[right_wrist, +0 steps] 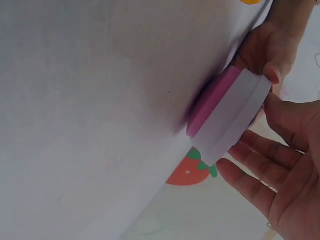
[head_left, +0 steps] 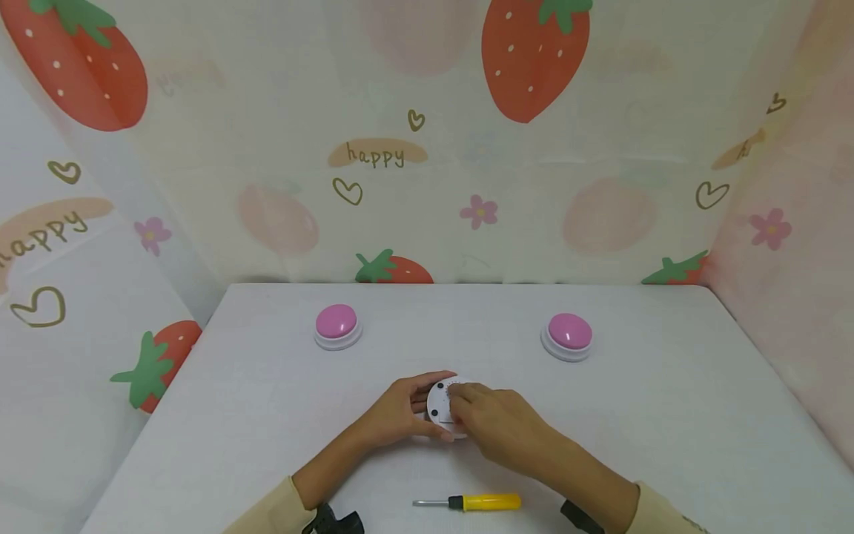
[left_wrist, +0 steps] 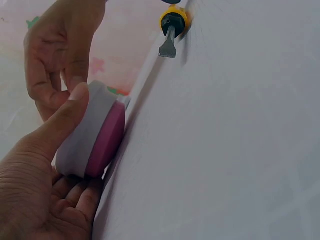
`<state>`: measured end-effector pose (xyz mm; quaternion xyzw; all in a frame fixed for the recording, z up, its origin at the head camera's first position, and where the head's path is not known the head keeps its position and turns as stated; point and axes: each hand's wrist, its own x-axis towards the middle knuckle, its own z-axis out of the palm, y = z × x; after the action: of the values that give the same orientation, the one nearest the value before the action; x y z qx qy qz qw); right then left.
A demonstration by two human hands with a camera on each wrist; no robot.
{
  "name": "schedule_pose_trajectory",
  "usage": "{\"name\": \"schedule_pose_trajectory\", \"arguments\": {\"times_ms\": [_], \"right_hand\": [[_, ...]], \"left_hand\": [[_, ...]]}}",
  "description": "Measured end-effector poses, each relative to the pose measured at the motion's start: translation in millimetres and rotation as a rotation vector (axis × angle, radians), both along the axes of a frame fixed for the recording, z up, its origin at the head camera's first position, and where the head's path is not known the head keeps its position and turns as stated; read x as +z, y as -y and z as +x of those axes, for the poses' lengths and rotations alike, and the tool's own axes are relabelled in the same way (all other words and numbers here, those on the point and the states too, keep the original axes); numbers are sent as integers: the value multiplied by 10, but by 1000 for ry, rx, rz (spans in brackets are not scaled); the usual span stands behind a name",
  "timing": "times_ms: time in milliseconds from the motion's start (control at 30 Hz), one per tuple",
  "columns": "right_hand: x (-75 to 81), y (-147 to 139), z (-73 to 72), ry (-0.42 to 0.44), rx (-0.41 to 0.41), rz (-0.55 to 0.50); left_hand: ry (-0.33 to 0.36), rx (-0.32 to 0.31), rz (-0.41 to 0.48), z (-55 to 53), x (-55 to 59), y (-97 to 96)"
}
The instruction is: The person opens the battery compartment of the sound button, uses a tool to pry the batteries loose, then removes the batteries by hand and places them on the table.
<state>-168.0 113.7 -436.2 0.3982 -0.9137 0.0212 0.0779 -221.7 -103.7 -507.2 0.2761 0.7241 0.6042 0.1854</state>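
A round push button [head_left: 438,404] is upside down, its white underside with black feet facing up and its pink dome [left_wrist: 107,142] facing the table. My left hand [head_left: 400,411] grips it by the rim, thumb [left_wrist: 65,120] on the near side and fingers round the far side. Over the underside, my right hand [head_left: 497,423] bends its thumb and fingers [right_wrist: 265,162] against the white base [right_wrist: 232,117]. Those fingertips partly hide the underside in the head view. Nearer the front edge lies a flat-blade screwdriver [head_left: 490,502] with a yellow handle, its tip pointing left.
Two more pink-domed push buttons stand upright toward the back of the white table [head_left: 267,386], one at the left [head_left: 336,325] and one at the right [head_left: 568,335]. A strawberry-print cloth [head_left: 287,96] hangs behind and along both sides.
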Motion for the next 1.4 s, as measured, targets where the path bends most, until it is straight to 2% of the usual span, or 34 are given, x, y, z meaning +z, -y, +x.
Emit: {"name": "schedule_pose_trajectory", "arguments": {"times_ms": [300, 533, 867, 1100, 1400], "right_hand": [[-12, 22, 10, -17, -24, 43], [-2, 23, 11, -66, -33, 50], [19, -23, 28, -54, -52, 39], [42, -134, 70, -111, -43, 13], [120, -438, 89, -152, -84, -54]], "left_hand": [[-21, 0, -9, -2, -3, 4], [-25, 7, -9, -9, 9, 0], [-42, 10, -18, -6, 7, -6], [-33, 17, -21, 11, 12, 0], [-12, 39, -50, 26, 33, -7]]}}
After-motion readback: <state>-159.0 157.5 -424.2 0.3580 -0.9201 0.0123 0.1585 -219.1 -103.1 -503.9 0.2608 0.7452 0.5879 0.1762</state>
